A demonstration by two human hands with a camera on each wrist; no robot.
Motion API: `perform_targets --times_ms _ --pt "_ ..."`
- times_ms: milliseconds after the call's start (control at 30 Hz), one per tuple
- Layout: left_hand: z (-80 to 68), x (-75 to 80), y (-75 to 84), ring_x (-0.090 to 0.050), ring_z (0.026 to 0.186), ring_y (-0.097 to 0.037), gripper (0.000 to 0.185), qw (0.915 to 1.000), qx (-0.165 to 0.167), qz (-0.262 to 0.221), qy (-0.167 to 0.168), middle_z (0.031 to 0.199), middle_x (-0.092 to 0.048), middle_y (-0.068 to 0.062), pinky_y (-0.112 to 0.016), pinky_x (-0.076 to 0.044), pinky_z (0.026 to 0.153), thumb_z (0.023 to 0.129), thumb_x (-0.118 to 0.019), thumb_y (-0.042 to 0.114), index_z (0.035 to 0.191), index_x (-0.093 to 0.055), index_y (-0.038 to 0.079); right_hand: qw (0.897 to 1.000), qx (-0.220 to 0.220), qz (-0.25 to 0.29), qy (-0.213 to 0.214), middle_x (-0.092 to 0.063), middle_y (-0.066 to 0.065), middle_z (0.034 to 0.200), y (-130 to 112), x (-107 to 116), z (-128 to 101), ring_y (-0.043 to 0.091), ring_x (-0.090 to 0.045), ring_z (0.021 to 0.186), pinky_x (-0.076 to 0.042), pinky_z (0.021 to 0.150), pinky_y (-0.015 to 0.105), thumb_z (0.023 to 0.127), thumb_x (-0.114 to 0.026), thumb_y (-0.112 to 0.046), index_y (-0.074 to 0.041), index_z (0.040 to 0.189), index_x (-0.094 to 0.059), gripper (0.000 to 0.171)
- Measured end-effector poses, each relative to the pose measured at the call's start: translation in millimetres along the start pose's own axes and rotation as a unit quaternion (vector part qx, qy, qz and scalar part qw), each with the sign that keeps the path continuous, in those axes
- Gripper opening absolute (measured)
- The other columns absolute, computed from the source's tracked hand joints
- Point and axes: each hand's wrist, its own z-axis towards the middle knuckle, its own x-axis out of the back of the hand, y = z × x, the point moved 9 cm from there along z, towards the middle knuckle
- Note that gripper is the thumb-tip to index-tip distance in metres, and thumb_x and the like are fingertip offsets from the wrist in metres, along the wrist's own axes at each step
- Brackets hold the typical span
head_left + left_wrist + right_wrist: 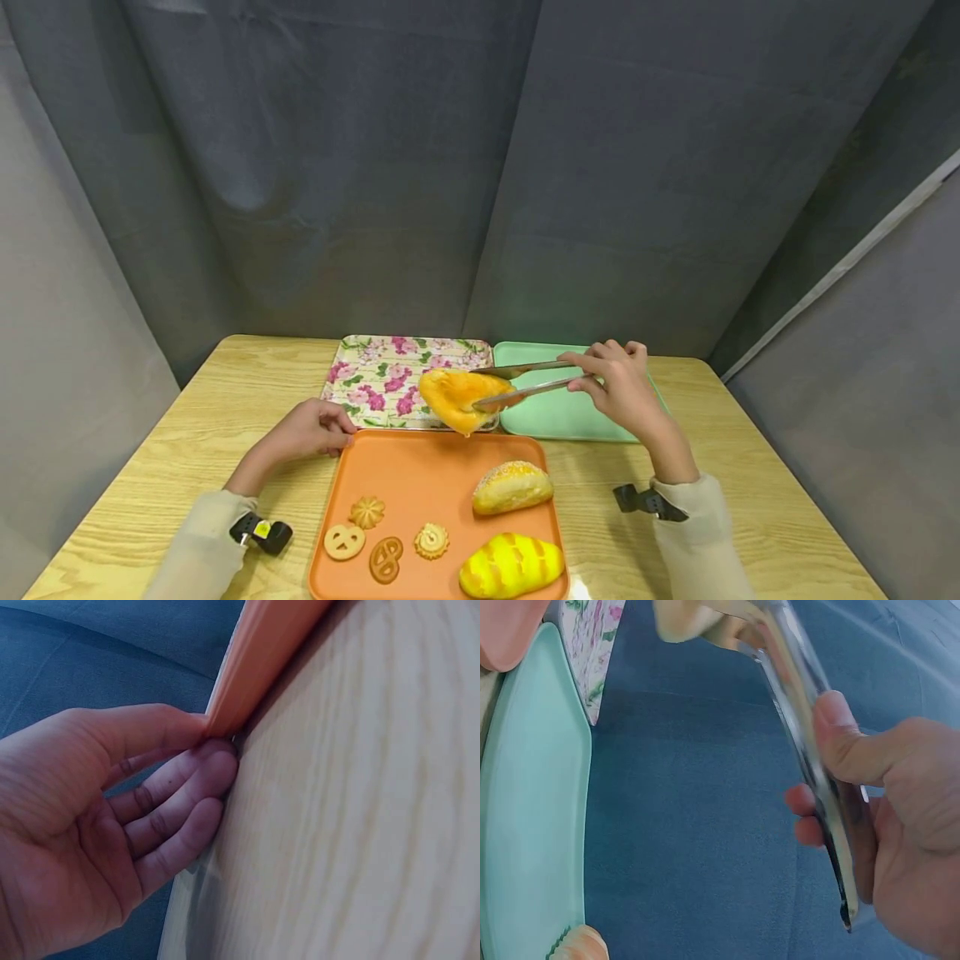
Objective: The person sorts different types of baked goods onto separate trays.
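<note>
My right hand (618, 387) grips metal tongs (536, 387) whose tips clamp a golden bread piece (457, 396). The bread hangs over the near right part of the floral tray (386, 375). In the right wrist view, the thumb lies along one arm of the tongs (810, 742), with fingers wrapped behind. My left hand (311, 429) pinches the far left corner of the orange tray (420, 462); the left wrist view shows the thumb against its rim (240, 682) and the other fingers curled below. On that tray lie a sugar-topped bun (512, 487) and a yellow striped loaf (512, 567).
Several cookies lie on the orange tray's left half, among them a pretzel-shaped one (386, 559) and a swirl one (432, 541). A green tray (555, 417) stands at back right; a ridged pastry (581, 943) shows at its end. Grey curtains (337, 167) enclose the wooden table (750, 500).
</note>
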Motion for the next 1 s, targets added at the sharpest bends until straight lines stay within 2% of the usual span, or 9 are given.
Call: perform_targets --times_ms 167,333,533,900,1000 --pt "0.7 0.1 -1.4 -0.061 0.063 -0.013 0.008 1.0000 0.000 -0.002 0.000 0.080 -0.074 -0.010 -0.027 -0.055 0.059 0.090 -0.076 0.008 0.093 -0.075 0.000 0.999 -0.020 -0.016 0.044 -0.063 0.008 0.081 5 12 -1 0.024 -0.047 0.077 -0.022 0.082 0.052 0.073 -0.082 -0.017 -0.011 0.116 -0.077 0.043" --pt "0.8 -0.1 -1.7 -0.061 0.063 -0.013 0.009 1.0000 0.001 -0.006 0.000 0.079 -0.073 -0.010 -0.027 -0.055 0.059 0.090 -0.076 0.008 0.093 -0.075 0.000 0.996 -0.037 -0.030 0.072 -0.063 0.010 0.084 13 22 -2 0.028 -0.049 0.080 -0.024 0.084 0.058 0.077 -0.081 -0.016 -0.011 0.117 -0.076 0.041" --pt "0.3 -0.5 -0.7 -0.062 0.063 -0.013 0.008 1.0000 -0.004 -0.006 -0.002 0.080 -0.074 -0.011 -0.027 -0.055 0.059 0.091 -0.075 0.007 0.093 -0.074 0.000 0.993 -0.067 -0.049 0.084 -0.061 0.011 0.082 27 31 -6 0.032 -0.050 0.081 -0.024 0.086 0.063 0.081 -0.079 -0.012 -0.012 0.119 -0.075 0.038" --pt "0.3 -0.2 -0.2 -0.062 0.062 -0.014 0.008 0.9999 -0.007 -0.009 -0.002 0.078 -0.073 -0.011 -0.028 -0.055 0.059 0.091 -0.075 0.006 0.094 -0.074 -0.001 0.978 -0.135 -0.116 0.110 -0.061 0.020 0.084 70 49 -26 0.040 -0.049 0.080 -0.023 0.081 0.063 0.086 -0.077 -0.001 -0.009 0.121 -0.073 0.036" --pt "0.5 -0.3 -0.7 -0.062 0.062 -0.014 0.008 0.9999 -0.008 -0.009 -0.001 0.077 -0.073 -0.011 -0.028 -0.055 0.058 0.091 -0.075 0.006 0.094 -0.074 -0.001 0.974 -0.153 -0.130 0.108 -0.062 0.022 0.086 82 49 -33 0.041 -0.049 0.080 -0.023 0.079 0.061 0.086 -0.077 -0.003 -0.009 0.121 -0.072 0.036"
